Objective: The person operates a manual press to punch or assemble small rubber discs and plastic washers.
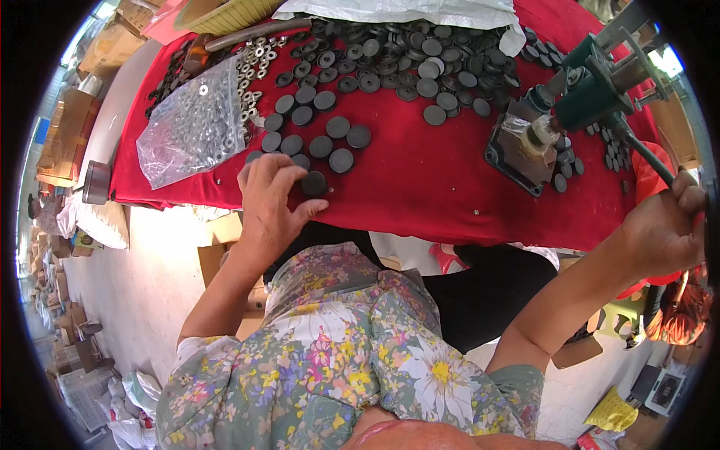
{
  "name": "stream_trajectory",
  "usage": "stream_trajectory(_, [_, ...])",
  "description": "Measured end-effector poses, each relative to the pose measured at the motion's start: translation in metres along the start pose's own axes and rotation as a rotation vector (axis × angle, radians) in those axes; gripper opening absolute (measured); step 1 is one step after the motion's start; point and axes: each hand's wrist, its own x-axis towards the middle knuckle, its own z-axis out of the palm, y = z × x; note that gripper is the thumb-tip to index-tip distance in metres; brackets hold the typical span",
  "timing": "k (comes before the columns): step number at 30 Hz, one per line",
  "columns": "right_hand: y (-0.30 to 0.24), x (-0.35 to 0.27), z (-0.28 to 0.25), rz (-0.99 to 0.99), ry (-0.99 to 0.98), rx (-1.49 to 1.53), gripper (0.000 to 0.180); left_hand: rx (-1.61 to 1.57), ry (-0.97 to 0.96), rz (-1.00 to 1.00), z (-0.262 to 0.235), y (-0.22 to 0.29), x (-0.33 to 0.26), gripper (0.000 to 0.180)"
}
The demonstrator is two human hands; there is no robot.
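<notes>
My left hand (271, 199) is at the table's near edge, thumb and fingers apart. A dark grey round disc (313, 184) lies between its thumb and forefinger; whether the fingertips touch it I cannot tell. More such discs (321, 146) lie loosely grouped just beyond, some partly covered by my fingers. On the far right, my right hand (671, 229) is closed round the lever (649, 160) of a green hand press (589, 101). Under the press head, clear plastic wrapping (527, 131) surrounds the tooling above a dark base plate (517, 161).
A large heap of dark discs (405, 64) covers the back of the red cloth (420, 180). At left lie a clear bag of small metal washers (196, 124), loose washers (259, 60) and a hammer (225, 39). Smaller discs (611, 146) are scattered beside the press.
</notes>
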Motion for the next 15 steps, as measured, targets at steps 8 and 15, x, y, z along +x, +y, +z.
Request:
stream_trajectory(8, [0.002,-0.006,-0.022,0.135,-0.045,0.131,0.026,0.002,-0.037,-0.003,0.013,-0.004,0.009,0.051])
stream_trajectory(15, [0.007,-0.011,-0.024,0.089,-0.050,0.184,0.033,0.039,0.088,0.099,0.016,0.005,0.023,0.048])
